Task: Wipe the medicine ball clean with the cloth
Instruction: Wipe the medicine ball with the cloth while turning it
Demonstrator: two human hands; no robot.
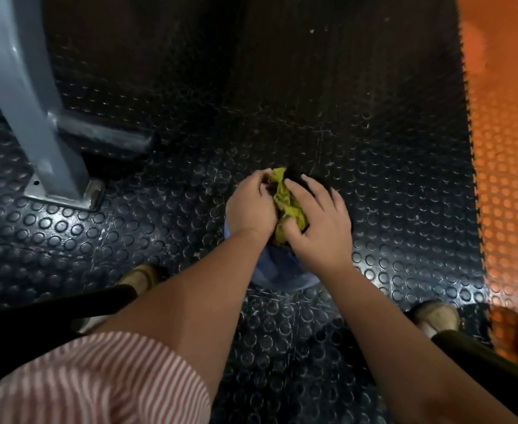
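Observation:
The medicine ball (285, 272) sits on the studded black floor between my feet; its near part looks blue and its far top black. A crumpled yellow-green cloth (288, 206) lies on top of the ball. My left hand (251, 206) grips the cloth's left side, fingers curled into the fabric at its far end. My right hand (319, 221) lies over the cloth's right side with spread fingers, the thumb tucked into the cloth. Both hands hide most of the ball's top.
A grey metal machine leg with a bolted foot plate (52, 166) stands at the left, with a cross bar (104, 136) behind it. An orange studded mat (508, 179) borders the black floor (374, 148) at the right. My shoes (141, 278) (435, 316) flank the ball.

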